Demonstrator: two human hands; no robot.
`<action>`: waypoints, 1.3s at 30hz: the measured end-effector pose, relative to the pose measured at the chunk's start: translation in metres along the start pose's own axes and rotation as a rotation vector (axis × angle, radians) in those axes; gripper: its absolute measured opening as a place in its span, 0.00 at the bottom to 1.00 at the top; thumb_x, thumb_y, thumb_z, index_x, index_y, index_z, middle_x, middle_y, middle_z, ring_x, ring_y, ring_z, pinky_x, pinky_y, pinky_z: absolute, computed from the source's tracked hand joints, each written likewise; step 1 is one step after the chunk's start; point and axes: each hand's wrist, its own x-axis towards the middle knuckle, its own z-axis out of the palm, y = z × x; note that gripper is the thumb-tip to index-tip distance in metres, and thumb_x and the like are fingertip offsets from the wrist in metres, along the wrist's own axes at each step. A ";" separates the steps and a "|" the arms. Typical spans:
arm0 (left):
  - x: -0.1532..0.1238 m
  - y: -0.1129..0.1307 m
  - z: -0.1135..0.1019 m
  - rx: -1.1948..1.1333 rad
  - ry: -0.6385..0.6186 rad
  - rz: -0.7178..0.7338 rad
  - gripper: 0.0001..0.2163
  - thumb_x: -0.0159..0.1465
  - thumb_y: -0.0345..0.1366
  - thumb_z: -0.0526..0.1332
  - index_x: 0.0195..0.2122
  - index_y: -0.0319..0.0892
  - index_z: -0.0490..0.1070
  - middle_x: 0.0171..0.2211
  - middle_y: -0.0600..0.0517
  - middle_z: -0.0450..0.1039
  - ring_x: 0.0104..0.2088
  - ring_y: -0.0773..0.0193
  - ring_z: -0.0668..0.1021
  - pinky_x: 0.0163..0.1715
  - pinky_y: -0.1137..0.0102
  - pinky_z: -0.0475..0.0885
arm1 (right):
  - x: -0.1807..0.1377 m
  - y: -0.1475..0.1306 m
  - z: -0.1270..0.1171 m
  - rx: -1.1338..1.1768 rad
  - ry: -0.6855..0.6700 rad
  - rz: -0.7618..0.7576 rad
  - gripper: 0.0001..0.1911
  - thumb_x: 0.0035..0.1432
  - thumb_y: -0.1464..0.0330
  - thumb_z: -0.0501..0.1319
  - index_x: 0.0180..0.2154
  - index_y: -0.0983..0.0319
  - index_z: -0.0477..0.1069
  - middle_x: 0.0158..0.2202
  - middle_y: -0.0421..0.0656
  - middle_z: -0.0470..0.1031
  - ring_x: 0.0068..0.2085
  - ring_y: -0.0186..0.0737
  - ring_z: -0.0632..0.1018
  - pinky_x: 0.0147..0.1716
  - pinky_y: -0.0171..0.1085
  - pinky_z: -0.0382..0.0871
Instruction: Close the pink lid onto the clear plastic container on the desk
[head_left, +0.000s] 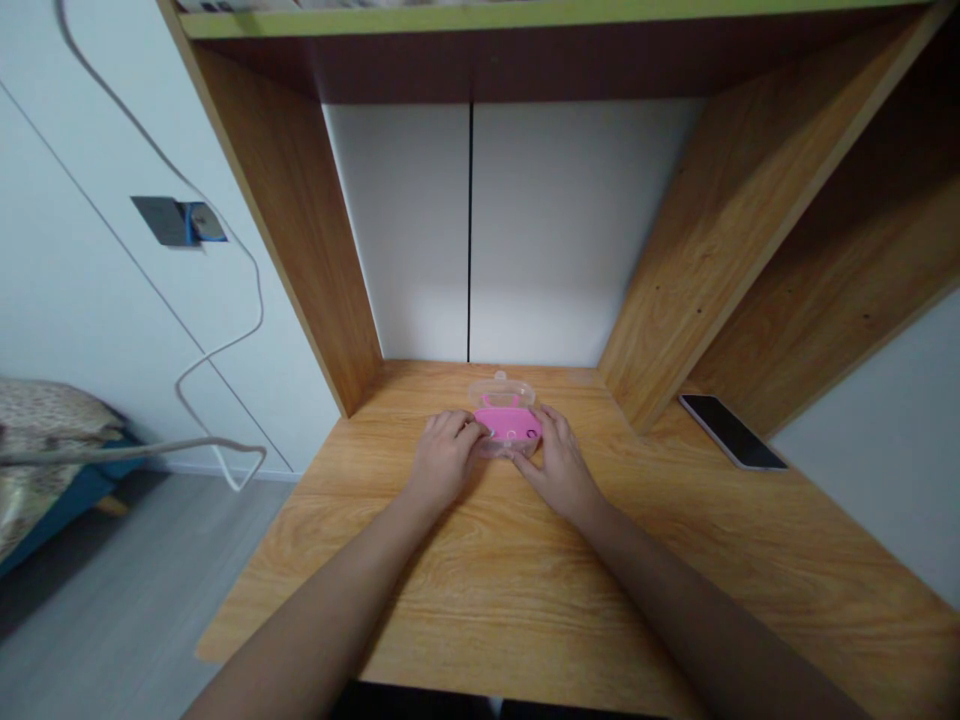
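A small clear plastic case (491,449) sits on the desk with its clear lid (501,389) raised at the back. Inside it is a bright pink insert (501,418), and a few small ring-like pieces, white and dark purple, show along its front. My left hand (444,450) is at the case's left side, thumb and fingertips pinched at a tiny whitish piece too small to name. With fingers on the back right corner and thumb at the front, my right hand (553,455) grips the case.
A phone (731,430) lies on the wooden desk (465,600) to the right, by an upright panel (679,270). A shelf (495,60) spans overhead. A white cable (259,290) hangs at the left near a wall socket (180,221).
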 end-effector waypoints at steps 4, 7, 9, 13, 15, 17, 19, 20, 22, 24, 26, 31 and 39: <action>0.001 0.003 0.004 0.028 0.024 0.001 0.06 0.69 0.34 0.60 0.44 0.44 0.75 0.42 0.46 0.74 0.44 0.55 0.72 0.42 0.61 0.65 | -0.001 0.006 0.004 0.039 -0.043 -0.015 0.36 0.61 0.63 0.64 0.67 0.57 0.52 0.58 0.55 0.68 0.59 0.58 0.71 0.55 0.61 0.69; 0.002 0.006 0.005 0.064 0.024 -0.001 0.06 0.69 0.34 0.60 0.44 0.45 0.75 0.42 0.46 0.74 0.44 0.54 0.72 0.42 0.60 0.65 | 0.000 0.004 0.002 0.060 -0.064 -0.007 0.35 0.62 0.64 0.63 0.67 0.56 0.52 0.57 0.53 0.69 0.58 0.58 0.72 0.55 0.60 0.69; 0.003 0.007 0.004 0.094 0.023 -0.007 0.05 0.69 0.34 0.61 0.44 0.45 0.75 0.42 0.46 0.74 0.43 0.54 0.72 0.42 0.60 0.65 | 0.001 0.002 0.000 0.068 -0.085 0.004 0.35 0.63 0.65 0.63 0.67 0.56 0.52 0.58 0.53 0.68 0.59 0.58 0.71 0.56 0.60 0.68; 0.005 0.012 -0.002 0.142 0.000 -0.015 0.06 0.68 0.33 0.62 0.44 0.45 0.75 0.44 0.46 0.73 0.45 0.53 0.72 0.43 0.59 0.66 | 0.002 -0.001 -0.002 0.075 -0.108 0.014 0.35 0.63 0.66 0.62 0.67 0.58 0.52 0.58 0.54 0.67 0.60 0.57 0.70 0.57 0.60 0.67; 0.006 0.015 -0.006 0.157 -0.021 -0.002 0.06 0.67 0.32 0.62 0.44 0.46 0.75 0.47 0.45 0.72 0.47 0.51 0.72 0.45 0.58 0.66 | 0.001 -0.001 -0.002 0.074 -0.105 0.010 0.35 0.63 0.66 0.62 0.67 0.58 0.52 0.58 0.54 0.67 0.60 0.57 0.70 0.58 0.60 0.67; 0.006 0.018 -0.010 0.162 -0.035 0.019 0.06 0.66 0.32 0.63 0.44 0.45 0.75 0.49 0.44 0.72 0.49 0.50 0.72 0.47 0.57 0.66 | 0.001 0.000 -0.001 0.071 -0.100 0.001 0.35 0.63 0.66 0.62 0.67 0.58 0.52 0.58 0.54 0.67 0.60 0.57 0.70 0.57 0.60 0.67; 0.006 0.018 -0.011 0.164 -0.049 0.035 0.06 0.67 0.32 0.62 0.44 0.45 0.76 0.50 0.43 0.71 0.50 0.49 0.71 0.48 0.56 0.66 | 0.001 0.001 -0.001 0.069 -0.090 -0.007 0.35 0.63 0.65 0.62 0.67 0.57 0.52 0.57 0.54 0.68 0.59 0.57 0.70 0.57 0.60 0.68; 0.005 0.018 -0.011 0.165 -0.059 0.041 0.07 0.67 0.32 0.61 0.45 0.45 0.76 0.51 0.43 0.71 0.51 0.49 0.71 0.48 0.56 0.66 | 0.001 0.001 -0.001 0.070 -0.088 -0.010 0.35 0.63 0.65 0.62 0.67 0.57 0.52 0.57 0.54 0.68 0.59 0.57 0.71 0.57 0.60 0.68; 0.004 0.017 -0.011 0.163 -0.081 0.052 0.08 0.67 0.32 0.61 0.46 0.44 0.76 0.52 0.42 0.71 0.52 0.48 0.71 0.49 0.55 0.66 | 0.001 0.002 0.000 0.075 -0.087 -0.013 0.34 0.63 0.65 0.62 0.67 0.57 0.52 0.58 0.54 0.68 0.60 0.57 0.70 0.57 0.60 0.68; 0.003 0.016 -0.011 0.155 -0.091 0.055 0.09 0.67 0.33 0.61 0.46 0.44 0.77 0.53 0.41 0.71 0.52 0.48 0.71 0.50 0.54 0.66 | 0.001 0.003 0.000 0.080 -0.094 -0.010 0.34 0.63 0.65 0.62 0.67 0.57 0.52 0.59 0.54 0.67 0.60 0.57 0.70 0.57 0.60 0.67; 0.003 0.016 -0.013 0.136 -0.100 0.059 0.09 0.67 0.34 0.61 0.47 0.44 0.77 0.54 0.41 0.71 0.53 0.48 0.71 0.51 0.54 0.66 | 0.001 0.003 0.000 0.080 -0.103 0.006 0.34 0.63 0.65 0.62 0.66 0.57 0.53 0.59 0.53 0.68 0.60 0.57 0.70 0.58 0.59 0.67; 0.002 0.017 -0.018 0.083 -0.112 0.058 0.12 0.69 0.38 0.58 0.49 0.44 0.77 0.53 0.41 0.71 0.55 0.49 0.70 0.53 0.54 0.65 | 0.001 0.004 -0.001 0.073 -0.125 0.031 0.34 0.63 0.63 0.62 0.66 0.58 0.53 0.59 0.53 0.68 0.60 0.55 0.70 0.59 0.57 0.66; -0.001 0.011 -0.015 -0.018 -0.073 0.028 0.11 0.68 0.36 0.59 0.48 0.43 0.77 0.52 0.42 0.72 0.53 0.50 0.72 0.53 0.54 0.66 | 0.001 0.008 -0.001 0.114 -0.108 0.035 0.34 0.62 0.64 0.62 0.66 0.56 0.54 0.61 0.51 0.68 0.61 0.55 0.70 0.60 0.57 0.65</action>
